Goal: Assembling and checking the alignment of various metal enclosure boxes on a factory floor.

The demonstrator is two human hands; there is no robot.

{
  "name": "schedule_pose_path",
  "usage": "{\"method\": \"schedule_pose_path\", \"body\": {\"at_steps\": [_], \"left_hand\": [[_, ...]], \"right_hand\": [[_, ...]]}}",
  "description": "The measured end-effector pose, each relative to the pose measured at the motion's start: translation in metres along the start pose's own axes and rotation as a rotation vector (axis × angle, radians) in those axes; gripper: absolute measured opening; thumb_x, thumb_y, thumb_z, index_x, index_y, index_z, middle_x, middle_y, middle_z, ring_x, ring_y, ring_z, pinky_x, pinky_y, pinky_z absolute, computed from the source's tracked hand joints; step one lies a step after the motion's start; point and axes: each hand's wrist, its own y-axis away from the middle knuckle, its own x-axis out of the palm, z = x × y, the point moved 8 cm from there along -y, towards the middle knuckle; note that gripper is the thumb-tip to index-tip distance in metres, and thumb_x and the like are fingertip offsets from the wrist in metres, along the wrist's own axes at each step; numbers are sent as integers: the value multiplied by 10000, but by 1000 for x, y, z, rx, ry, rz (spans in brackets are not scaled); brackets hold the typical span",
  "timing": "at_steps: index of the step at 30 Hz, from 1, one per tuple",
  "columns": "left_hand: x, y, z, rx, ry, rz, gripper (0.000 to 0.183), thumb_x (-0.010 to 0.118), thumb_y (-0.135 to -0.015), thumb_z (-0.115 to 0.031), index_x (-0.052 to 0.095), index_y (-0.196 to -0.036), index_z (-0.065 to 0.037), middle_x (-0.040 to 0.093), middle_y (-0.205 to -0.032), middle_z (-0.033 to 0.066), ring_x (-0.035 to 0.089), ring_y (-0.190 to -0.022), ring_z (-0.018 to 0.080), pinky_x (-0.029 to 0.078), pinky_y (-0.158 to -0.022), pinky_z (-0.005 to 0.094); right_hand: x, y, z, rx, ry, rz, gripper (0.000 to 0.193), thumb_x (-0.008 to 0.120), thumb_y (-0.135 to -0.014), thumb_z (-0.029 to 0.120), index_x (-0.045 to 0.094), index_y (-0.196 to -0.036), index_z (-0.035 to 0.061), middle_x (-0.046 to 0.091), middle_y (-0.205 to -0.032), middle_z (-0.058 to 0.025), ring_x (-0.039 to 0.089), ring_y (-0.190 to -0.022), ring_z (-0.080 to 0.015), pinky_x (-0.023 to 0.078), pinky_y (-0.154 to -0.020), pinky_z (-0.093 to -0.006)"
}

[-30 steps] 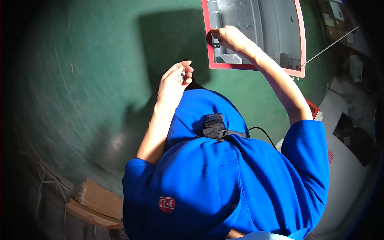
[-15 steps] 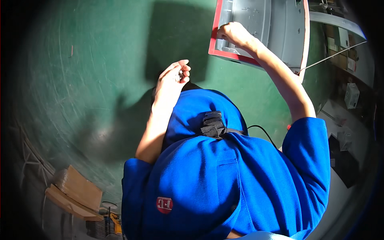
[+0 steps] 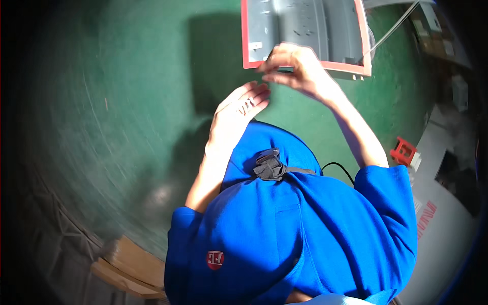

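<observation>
Several small metal pieces [image 3: 246, 106], like screws, lie in my left hand [image 3: 235, 113], which is cupped palm up with its fingers loosely curled around them. Just above and to the right, my right hand [image 3: 300, 68] reaches in with curved fingers. Its thumb and fingertips are apart and point at the left hand; they are slightly blurred, and I see nothing between them. Behind the right hand stands an open grey metal box [image 3: 310, 20] with a red rim [image 3: 245, 33]. The hand overlaps the box's near edge.
Below lies a scratched green floor [image 3: 127, 91]. A cardboard box [image 3: 134, 262] is at the lower left. On the right, a red and white object [image 3: 404, 151] sits by a grey surface [image 3: 432, 203]. A thin pale rod [image 3: 399, 28] slants beside the metal box.
My right hand has come out of the metal box's near left corner toward my left hand. My left hand has shifted right and its fingers have uncurled somewhat. The view has also shifted.
</observation>
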Motion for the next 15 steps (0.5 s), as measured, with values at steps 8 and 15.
{"method": "schedule_pose_path", "body": {"at_steps": [8, 15], "left_hand": [[39, -14, 23, -272, -411, 178, 408, 412, -928, -25, 366, -1315, 93, 428, -1314, 179, 482, -1174, 238, 412, -982, 330], [51, 3, 91, -777, -285, 320, 442, 426, -952, -62, 282, -1337, 104, 409, -1318, 240, 465, -1202, 285, 397, -1041, 362]], "right_hand": [[32, 70, 12, 268, 142, -229, 200, 689, -660, 176, 636, -807, 51, 601, -834, -85, 561, -838, -258, 453, -719, -375], [34, 184, 36, 675, 33, -726, 191, 665, -714, 215, 566, -704, 53, 574, -710, -77, 558, -743, -264, 441, -675, -378]]}}
